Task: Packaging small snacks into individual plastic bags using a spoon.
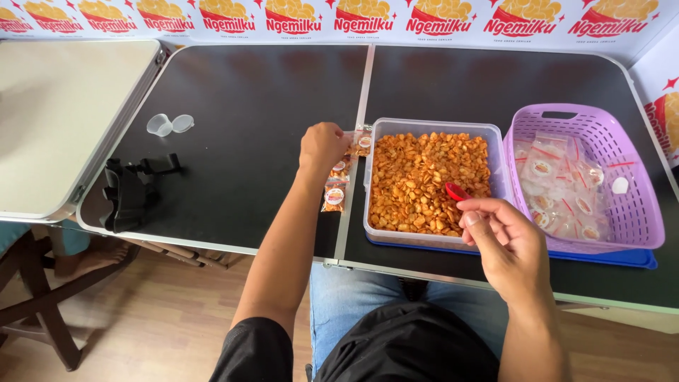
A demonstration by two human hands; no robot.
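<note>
My left hand (322, 145) rests on the black table, fingers closed on a small clear snack packet (361, 141) beside a few filled packets (334, 192) with round labels. My right hand (498, 237) holds a small red scoop (456, 191) over the near right part of a clear plastic tub (431, 126) full of orange-brown fried snacks (424, 177). The scoop's bowl points toward the snacks.
A purple basket (636, 177) with several empty labelled packets stands right of the tub, on a blue lid (629, 259). A small clear cup and its lid (170, 124) and a black strap bundle (134, 187) lie at the left. A beige table (64, 113) adjoins on the left.
</note>
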